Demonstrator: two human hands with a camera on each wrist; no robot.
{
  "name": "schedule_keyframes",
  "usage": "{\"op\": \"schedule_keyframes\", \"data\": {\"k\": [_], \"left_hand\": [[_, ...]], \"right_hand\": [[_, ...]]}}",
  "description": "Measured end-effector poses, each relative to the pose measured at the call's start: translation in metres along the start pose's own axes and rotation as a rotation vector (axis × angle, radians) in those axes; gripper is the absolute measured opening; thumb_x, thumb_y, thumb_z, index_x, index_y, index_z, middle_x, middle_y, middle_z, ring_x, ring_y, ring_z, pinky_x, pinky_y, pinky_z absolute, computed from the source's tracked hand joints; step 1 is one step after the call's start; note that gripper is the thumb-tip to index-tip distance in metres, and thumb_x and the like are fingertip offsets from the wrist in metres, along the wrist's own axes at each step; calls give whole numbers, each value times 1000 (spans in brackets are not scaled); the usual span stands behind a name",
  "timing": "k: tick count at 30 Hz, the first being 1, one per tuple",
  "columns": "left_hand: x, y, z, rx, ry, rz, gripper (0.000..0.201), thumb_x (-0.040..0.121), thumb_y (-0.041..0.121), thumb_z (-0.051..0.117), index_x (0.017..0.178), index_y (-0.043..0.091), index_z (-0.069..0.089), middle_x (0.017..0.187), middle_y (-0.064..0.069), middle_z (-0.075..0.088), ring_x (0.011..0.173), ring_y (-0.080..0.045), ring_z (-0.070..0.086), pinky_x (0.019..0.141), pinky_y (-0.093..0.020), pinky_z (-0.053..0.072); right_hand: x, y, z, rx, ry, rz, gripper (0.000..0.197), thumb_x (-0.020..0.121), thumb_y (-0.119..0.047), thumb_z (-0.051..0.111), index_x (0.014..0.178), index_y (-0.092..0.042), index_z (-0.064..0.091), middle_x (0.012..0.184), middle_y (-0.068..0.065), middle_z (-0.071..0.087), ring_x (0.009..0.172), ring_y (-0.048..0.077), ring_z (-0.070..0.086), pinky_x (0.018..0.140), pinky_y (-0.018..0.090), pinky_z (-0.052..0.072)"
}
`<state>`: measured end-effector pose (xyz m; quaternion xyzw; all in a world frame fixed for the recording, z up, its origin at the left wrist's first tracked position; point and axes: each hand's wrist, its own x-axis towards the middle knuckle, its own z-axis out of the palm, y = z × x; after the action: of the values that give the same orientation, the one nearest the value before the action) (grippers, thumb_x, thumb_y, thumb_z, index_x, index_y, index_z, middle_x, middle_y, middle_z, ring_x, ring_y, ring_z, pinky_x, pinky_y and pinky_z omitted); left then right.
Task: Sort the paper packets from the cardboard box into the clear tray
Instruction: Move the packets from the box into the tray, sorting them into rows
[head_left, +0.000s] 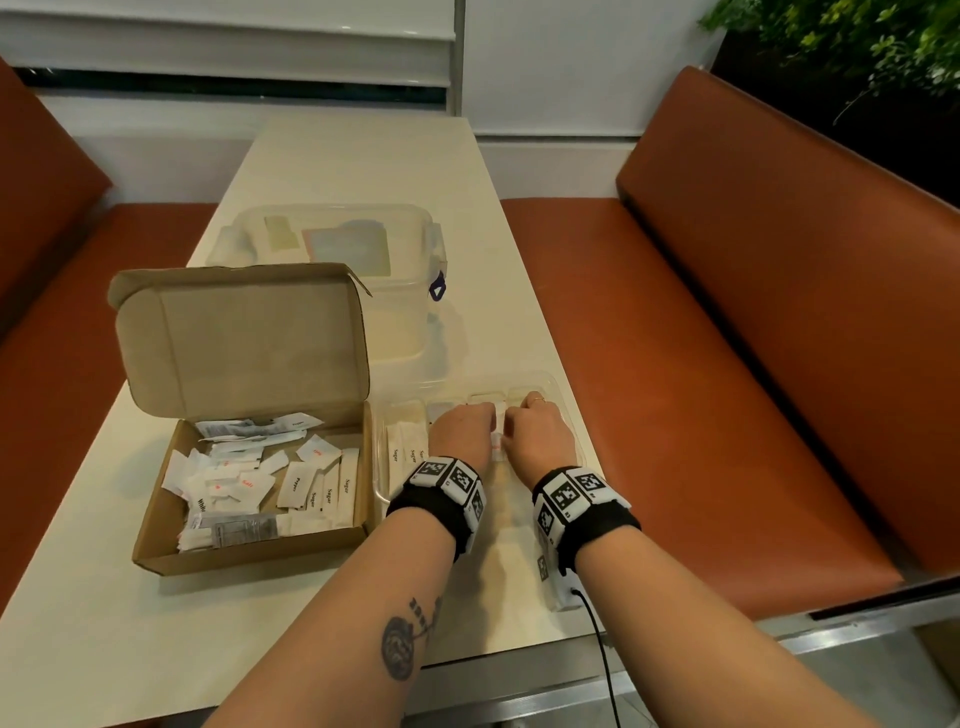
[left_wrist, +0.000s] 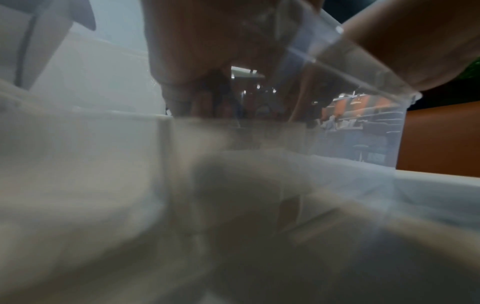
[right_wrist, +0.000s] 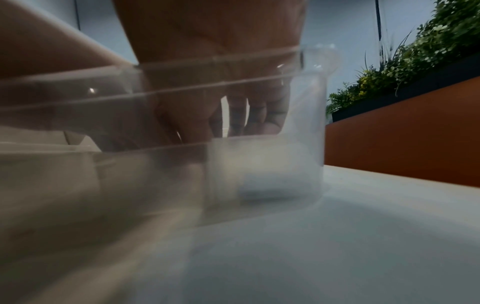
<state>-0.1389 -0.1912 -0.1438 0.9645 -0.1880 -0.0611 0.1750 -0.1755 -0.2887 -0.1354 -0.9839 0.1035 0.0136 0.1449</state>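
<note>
The open cardboard box (head_left: 156, 551) sits at the table's left and holds several white paper packets (head_left: 249, 483). Right of it is the clear compartment tray (head_left: 563, 410), with sugar sticks (head_left: 410, 452) in its left section. My left hand (head_left: 465, 428) and right hand (head_left: 535, 431) are side by side inside the tray, fingers curled down around a small stack of white red-printed packets (head_left: 497, 441) between them. The fingertips are hidden. Both wrist views are blurred and show the left hand's fingers (left_wrist: 182, 98) and the right hand's fingers (right_wrist: 259, 117) reaching down behind the tray wall (right_wrist: 207, 61).
A clear lidded storage tub (head_left: 337, 249) stands behind the box and tray. Orange benches (head_left: 727, 389) run along both sides of the cream table (head_left: 104, 649). A black cable (head_left: 602, 654) hangs from my right wrist over the near table edge.
</note>
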Motion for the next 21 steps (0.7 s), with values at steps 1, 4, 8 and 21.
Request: {"op": "schedule_keyframes", "data": {"k": [1, 4, 8, 21], "left_hand": [[0, 0, 0, -2, 1, 0, 24, 92, 5, 42, 107, 13, 60, 105, -7, 66, 98, -25, 58, 72, -29, 37], [-2, 1, 0, -13, 1, 3, 22, 92, 6, 43, 107, 12, 58, 103, -7, 66, 95, -26, 59, 70, -29, 37], [-6, 2, 0, -40, 26, 1, 20, 91, 6, 42, 103, 12, 56, 100, -7, 66, 90, -27, 59, 66, -30, 36], [-5, -1, -6, 242, -97, 115, 22, 96, 17, 49, 115, 13, 60, 118, -5, 56, 109, -26, 52, 83, -35, 44]], "right_hand": [[0, 0, 1, 5, -4, -3, 19, 91, -12, 49, 104, -9, 63, 112, 9, 50, 104, 26, 49, 76, 34, 46], [1, 1, 1, 42, -16, 0, 17, 86, -13, 53, 101, -11, 61, 109, 7, 51, 102, 25, 51, 75, 32, 45], [1, 2, 2, 60, -17, 6, 15, 85, -15, 55, 99, -12, 58, 107, 7, 52, 99, 25, 51, 74, 33, 46], [0, 2, 3, 80, -14, 7, 17, 90, -11, 49, 97, -13, 65, 106, 6, 52, 94, 25, 54, 67, 28, 37]]}}
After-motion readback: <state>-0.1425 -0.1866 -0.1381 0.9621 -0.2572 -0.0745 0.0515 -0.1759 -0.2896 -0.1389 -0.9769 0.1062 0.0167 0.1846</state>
